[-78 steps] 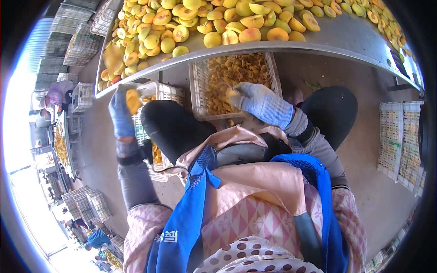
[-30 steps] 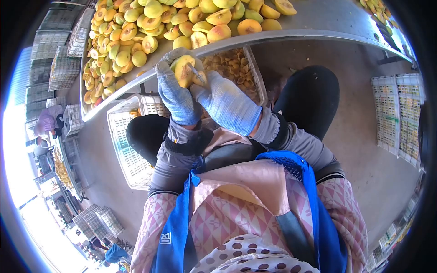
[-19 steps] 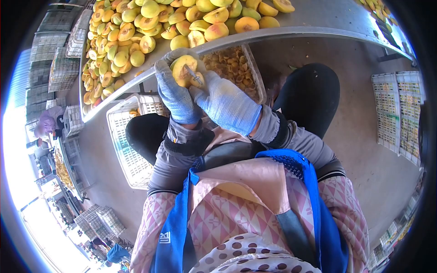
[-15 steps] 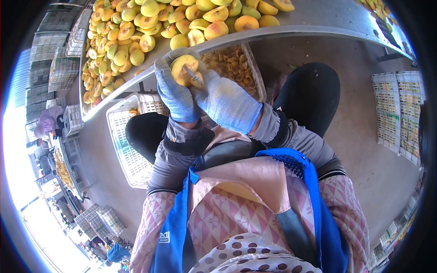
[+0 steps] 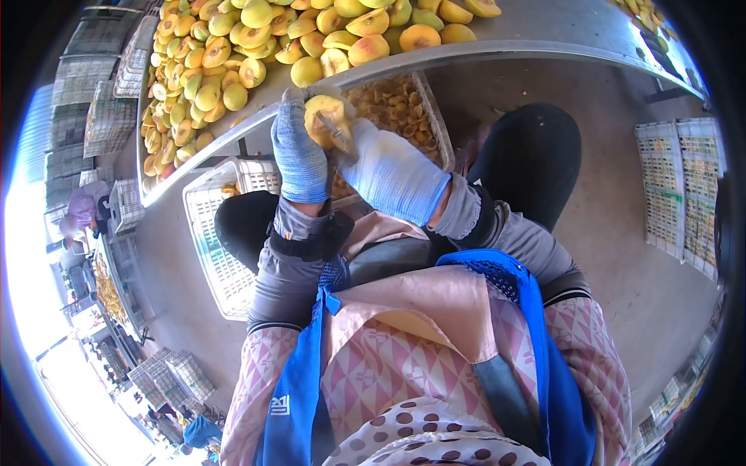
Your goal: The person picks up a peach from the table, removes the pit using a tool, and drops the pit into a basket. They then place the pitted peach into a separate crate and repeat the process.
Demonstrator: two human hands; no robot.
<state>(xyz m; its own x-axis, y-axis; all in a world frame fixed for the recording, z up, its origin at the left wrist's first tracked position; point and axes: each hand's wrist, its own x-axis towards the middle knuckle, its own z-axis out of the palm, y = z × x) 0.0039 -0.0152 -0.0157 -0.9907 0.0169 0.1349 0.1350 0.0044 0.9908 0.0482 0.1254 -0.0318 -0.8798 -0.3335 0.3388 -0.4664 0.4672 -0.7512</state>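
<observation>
My left hand (image 5: 299,159), in a pale blue knit glove, is wrapped around a yellow peach half (image 5: 317,116) just below the edge of the metal table. Its cut face is turned up towards me. My gloved right hand (image 5: 392,175) grips a small metal pitting tool (image 5: 336,130), whose thin shiny tip lies against the middle of the fruit. The tool's handle is hidden inside my fist. Under my hands stands a crate (image 5: 437,128) with brown-orange pits or scraps in it.
Many yellow peach halves (image 5: 233,46) are heaped on the metal table (image 5: 536,31). A white slotted crate (image 5: 225,268) stands by my left knee. More crates (image 5: 680,194) are on the right, and stacks (image 5: 85,78) at far left. A person (image 5: 87,203) is in the background.
My left hand has turned and its wrist has shifted slightly left. The peach half has rotated in the grip, and the metal tip now lies across its middle.
</observation>
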